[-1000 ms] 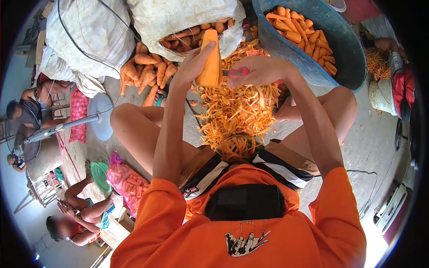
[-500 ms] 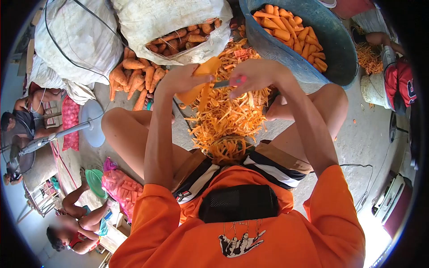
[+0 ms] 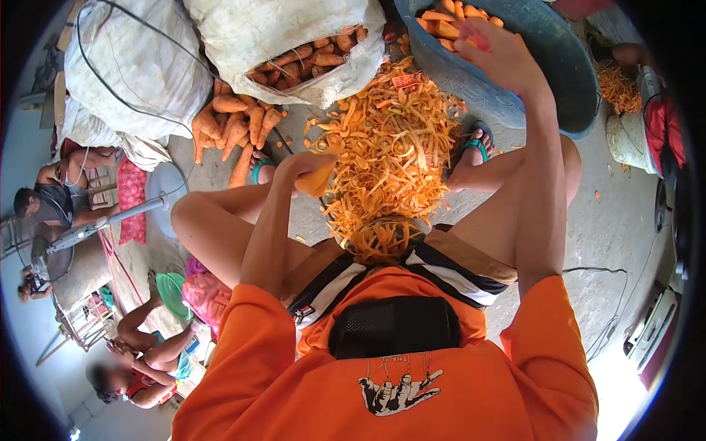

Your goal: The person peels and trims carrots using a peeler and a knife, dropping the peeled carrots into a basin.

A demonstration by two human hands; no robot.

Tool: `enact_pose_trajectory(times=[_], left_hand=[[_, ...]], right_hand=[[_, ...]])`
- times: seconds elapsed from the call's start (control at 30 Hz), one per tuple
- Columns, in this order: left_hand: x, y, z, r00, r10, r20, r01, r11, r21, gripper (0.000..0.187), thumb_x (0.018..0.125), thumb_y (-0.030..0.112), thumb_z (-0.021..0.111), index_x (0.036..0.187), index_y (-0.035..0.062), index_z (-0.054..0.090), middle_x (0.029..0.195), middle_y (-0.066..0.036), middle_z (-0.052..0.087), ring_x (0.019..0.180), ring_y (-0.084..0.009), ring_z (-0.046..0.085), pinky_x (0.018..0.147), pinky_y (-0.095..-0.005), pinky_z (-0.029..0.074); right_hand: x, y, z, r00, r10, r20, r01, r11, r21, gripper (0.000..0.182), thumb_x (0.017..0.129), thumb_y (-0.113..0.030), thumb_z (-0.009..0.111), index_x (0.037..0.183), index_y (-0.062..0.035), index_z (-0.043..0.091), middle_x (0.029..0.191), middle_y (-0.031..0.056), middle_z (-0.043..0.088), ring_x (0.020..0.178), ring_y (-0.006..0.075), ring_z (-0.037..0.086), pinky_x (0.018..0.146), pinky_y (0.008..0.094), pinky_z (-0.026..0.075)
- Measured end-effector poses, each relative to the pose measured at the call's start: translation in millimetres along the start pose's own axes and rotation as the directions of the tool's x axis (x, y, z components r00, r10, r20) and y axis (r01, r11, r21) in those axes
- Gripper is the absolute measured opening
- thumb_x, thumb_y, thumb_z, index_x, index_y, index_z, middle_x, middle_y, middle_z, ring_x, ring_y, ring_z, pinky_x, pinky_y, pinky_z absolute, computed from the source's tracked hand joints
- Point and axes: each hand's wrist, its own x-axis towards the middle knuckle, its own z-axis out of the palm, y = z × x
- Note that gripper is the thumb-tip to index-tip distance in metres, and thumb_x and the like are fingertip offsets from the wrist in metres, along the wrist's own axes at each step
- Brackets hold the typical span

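Around carrot (image 3: 318, 181) — left hand (image 3: 300, 165), curled

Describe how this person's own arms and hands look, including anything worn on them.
Short, loose orange sleeves cover the upper arms, matching the orange shirt; the sleeves show no marking. Below them the forearms are bare. The left hand and right hand appear ungloved, and no watch, bracelet or cable shows on either arm.
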Motion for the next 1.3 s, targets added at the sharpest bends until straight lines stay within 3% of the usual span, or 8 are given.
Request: enact_pose_trajectory(times=[0.03, 0.1, 0.37, 0.47, 0.5, 0.6, 0.87, 1.3], left_hand=[[-39.7, -21.0, 9.1, 0.689, 0.719, -0.089, -0.701, 0.693, 0.169, 0.055, 0.091, 0.055, 0.068, 0.123, 0.0104, 0.070, 0.110, -0.006, 0.072, 0.092, -0.0189, 0.071, 0.081, -0.0319, 0.056], [-25.5, 44.7, 2.8, 0.954, 0.301, 0.008, -0.271, 0.869, -0.415, 0.050, 0.097, 0.048, 0.066, 0.127, 0.0084, 0.067, 0.117, -0.006, 0.071, 0.100, -0.0176, 0.069, 0.088, -0.0286, 0.055], [-105.3, 258.9, 52.5, 0.379, 0.925, -0.011, -0.590, 0.232, -0.774, 0.052, 0.101, 0.047, 0.061, 0.134, 0.0060, 0.056, 0.116, -0.011, 0.072, 0.100, -0.0219, 0.073, 0.088, -0.0334, 0.059], [-85.4, 264.8, 73.2, 0.370, 0.928, 0.050, -0.859, 0.362, -0.362, 0.050, 0.100, 0.049, 0.059, 0.127, 0.0079, 0.064, 0.117, -0.008, 0.073, 0.096, -0.0192, 0.074, 0.081, -0.0294, 0.057], [-59.5, 256.7, 84.1, 0.406, 0.914, -0.017, -0.895, 0.394, -0.207, 0.048, 0.096, 0.051, 0.062, 0.115, 0.0092, 0.073, 0.109, -0.004, 0.076, 0.094, -0.0161, 0.074, 0.075, -0.0272, 0.055], [25.7, 225.8, 86.0, 0.532, 0.846, -0.034, -0.818, 0.524, 0.236, 0.042, 0.096, 0.048, 0.061, 0.109, 0.0112, 0.078, 0.099, -0.005, 0.078, 0.093, -0.0204, 0.075, 0.076, -0.0327, 0.058], [152.1, 279.6, 89.5, 0.725, 0.679, -0.112, -0.436, 0.579, 0.689, 0.043, 0.099, 0.039, 0.059, 0.128, 0.0087, 0.066, 0.121, -0.013, 0.070, 0.118, -0.0296, 0.065, 0.094, -0.0448, 0.056], [195.8, 275.2, 83.3, 0.744, 0.632, -0.218, -0.401, 0.683, 0.610, 0.071, 0.096, 0.043, 0.071, 0.154, 0.0142, 0.042, 0.122, -0.014, 0.070, 0.119, -0.0313, 0.064, 0.100, -0.0466, 0.052]], right_hand=[[3.6, 7.6, -7.8, 0.995, -0.054, -0.083, 0.050, 0.997, -0.052, 0.042, 0.103, -0.029, 0.061, 0.134, -0.0016, 0.057, 0.092, 0.0033, 0.058, 0.079, 0.0088, 0.052, 0.069, 0.0252, 0.043], [7.7, 26.7, -17.3, 0.969, 0.046, -0.243, -0.008, 0.988, 0.157, 0.038, 0.103, -0.030, 0.060, 0.129, -0.0021, 0.061, 0.085, 0.0032, 0.060, 0.074, 0.0102, 0.056, 0.066, 0.0265, 0.046], [9.5, 7.2, -66.3, 0.832, 0.397, -0.388, 0.182, 0.465, 0.866, 0.022, 0.110, -0.024, 0.046, 0.125, -0.0069, 0.046, 0.067, -0.0004, 0.044, 0.048, 0.0093, 0.036, 0.047, 0.0302, 0.032], [-1.5, 20.1, -79.8, 0.862, 0.417, -0.289, 0.010, 0.556, 0.831, 0.082, 0.107, -0.032, 0.053, 0.165, -0.0009, 0.004, 0.169, 0.0174, 0.021, 0.138, 0.0240, 0.042, 0.111, 0.0333, 0.033], [-0.7, 20.5, -77.5, 0.860, 0.413, -0.298, 0.050, 0.514, 0.857, 0.075, 0.109, -0.020, 0.046, 0.166, -0.0076, -0.001, 0.082, 0.0007, 0.044, 0.062, 0.0087, 0.037, 0.054, 0.0298, 0.036], [0.2, 8.9, -68.2, 0.730, 0.442, -0.522, 0.016, 0.751, 0.660, 0.023, 0.110, -0.026, 0.051, 0.108, -0.0057, 0.062, 0.073, -0.0026, 0.049, 0.054, 0.0059, 0.047, 0.048, 0.0227, 0.039], [-18.6, 47.6, -90.6, 0.839, 0.496, -0.224, 0.095, 0.272, 0.958, 0.042, 0.105, -0.020, 0.058, 0.139, 0.0028, 0.050, 0.090, 0.0005, 0.042, 0.072, 0.0094, 0.035, 0.065, 0.0243, 0.033], [14.2, 29.5, -61.1, 0.759, 0.641, -0.117, -0.271, 0.473, 0.838, 0.028, 0.107, -0.022, 0.056, 0.124, -0.0007, 0.061, 0.074, -0.0047, 0.039, 0.059, 0.0048, 0.031, 0.054, 0.0220, 0.029]])
